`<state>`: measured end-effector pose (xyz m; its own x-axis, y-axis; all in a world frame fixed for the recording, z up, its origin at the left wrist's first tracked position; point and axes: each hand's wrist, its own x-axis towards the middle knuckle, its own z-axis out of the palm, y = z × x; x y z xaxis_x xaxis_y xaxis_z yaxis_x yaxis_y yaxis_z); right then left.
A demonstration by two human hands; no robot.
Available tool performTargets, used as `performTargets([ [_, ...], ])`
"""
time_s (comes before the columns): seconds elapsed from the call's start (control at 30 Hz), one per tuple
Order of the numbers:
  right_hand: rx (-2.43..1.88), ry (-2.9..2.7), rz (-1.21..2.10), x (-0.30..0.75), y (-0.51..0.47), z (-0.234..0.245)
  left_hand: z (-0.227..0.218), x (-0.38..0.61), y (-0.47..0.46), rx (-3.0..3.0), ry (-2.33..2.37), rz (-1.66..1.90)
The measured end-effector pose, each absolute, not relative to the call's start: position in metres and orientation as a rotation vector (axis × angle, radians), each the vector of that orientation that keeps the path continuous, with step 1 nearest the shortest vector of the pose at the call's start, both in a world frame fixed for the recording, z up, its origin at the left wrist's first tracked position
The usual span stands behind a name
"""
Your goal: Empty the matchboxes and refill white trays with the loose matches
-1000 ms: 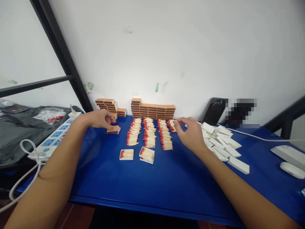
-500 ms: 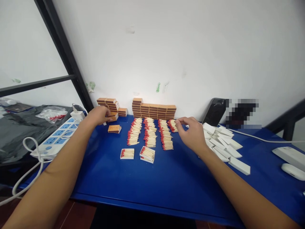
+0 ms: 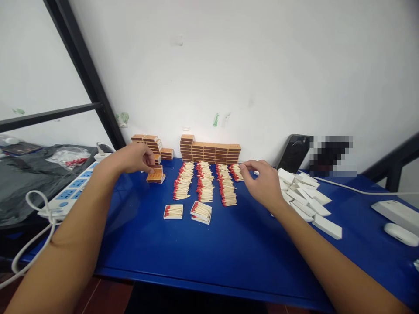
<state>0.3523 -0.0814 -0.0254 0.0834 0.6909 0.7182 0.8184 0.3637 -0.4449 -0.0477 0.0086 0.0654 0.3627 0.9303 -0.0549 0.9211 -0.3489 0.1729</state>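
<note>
My left hand (image 3: 135, 158) pinches an orange matchbox (image 3: 157, 167) and sets it on top of another orange matchbox (image 3: 156, 177) lying on the blue table (image 3: 183, 248). My right hand (image 3: 264, 182) hovers with its fingers curled in a pinch over the rightmost row of red-tipped matches (image 3: 235, 172); whether anything is in them I cannot make out. Three longer rows of matches (image 3: 204, 185) lie between my hands. In front of them sit open white trays filled with matches (image 3: 188, 211).
Stacks of orange matchboxes (image 3: 209, 152) line the wall. A pile of white inner trays (image 3: 306, 196) lies right of my right hand. A power strip (image 3: 70, 189) with cable is at the left, a dark phone (image 3: 293, 152) leans on the wall, and white devices (image 3: 397, 222) are far right.
My left hand went from the lone matchbox back to the left stack, took another orange matchbox, and brought it forward onto the lone one. My right hand stayed nearly still.
</note>
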Motion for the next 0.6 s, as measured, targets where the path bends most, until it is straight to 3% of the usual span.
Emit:
performTargets([
  [0.23, -1.367, -1.659, -0.144, 0.352, -0.0812, -0.0271, 0.0643, -0.0421, -0.002, 2.314, 1.727, -0.176],
  [0.5, -1.375, -1.652, -0.135, 0.3526, -0.0806, -0.0277, 0.062, -0.0454, 0.0054, 2.402, 1.783, 0.016],
  [0.6, -1.383, -1.649, -0.123, 0.3522, -0.0808, -0.0269, 0.0636, -0.0448, 0.0017, 2.348, 1.732, -0.101],
])
